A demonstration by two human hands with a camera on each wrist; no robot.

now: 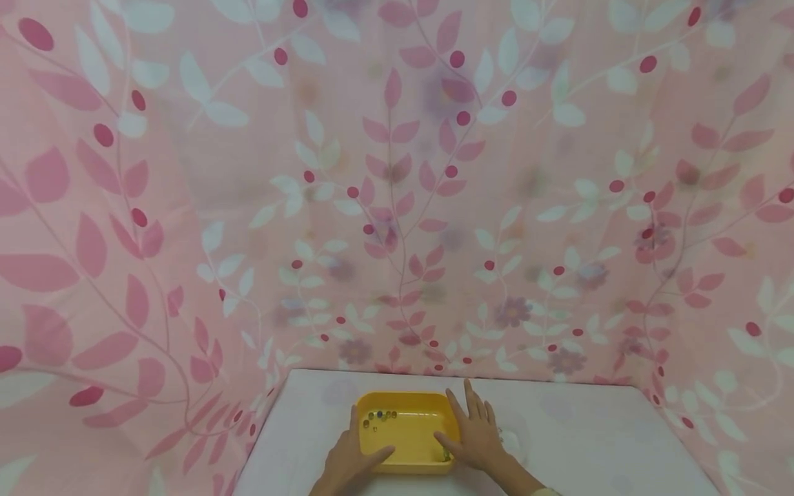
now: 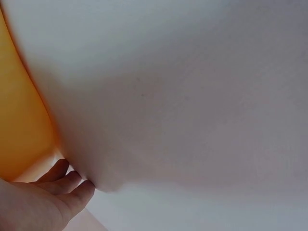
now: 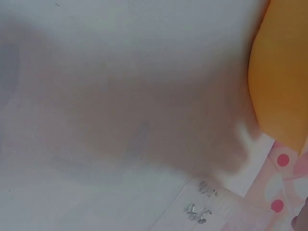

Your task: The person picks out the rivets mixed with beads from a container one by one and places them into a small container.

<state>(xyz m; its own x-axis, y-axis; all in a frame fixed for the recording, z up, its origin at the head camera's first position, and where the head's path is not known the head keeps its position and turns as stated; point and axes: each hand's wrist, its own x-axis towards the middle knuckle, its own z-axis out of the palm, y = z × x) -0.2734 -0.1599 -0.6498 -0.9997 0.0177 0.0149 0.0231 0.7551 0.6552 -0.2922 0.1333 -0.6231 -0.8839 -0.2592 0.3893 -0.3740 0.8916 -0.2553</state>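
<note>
A shallow yellow tray (image 1: 406, 467) stands on the table between my hands. Several small round glass marbles (image 1: 380, 415) lie in its far left part, and a greenish one (image 1: 446, 454) sits in the near right corner. My left hand (image 1: 347, 456) is at the tray's left side, thumb stretched over the near rim. In the left wrist view its fingers (image 2: 77, 195) lie extended beside the yellow wall, fingertips low at the white cloth. My right hand (image 1: 480, 437) is spread at the right side, thumb over the rim; in its wrist view only a sliver shows.
Beside my right hand is a clear plastic container (image 1: 513, 446), partly hidden by that hand. Small shiny metal pieces (image 3: 197, 209) lie in it. A white cloth covers the table (image 1: 589, 441). Pink leaf-patterned curtains (image 1: 397, 207) hang behind it and at both sides.
</note>
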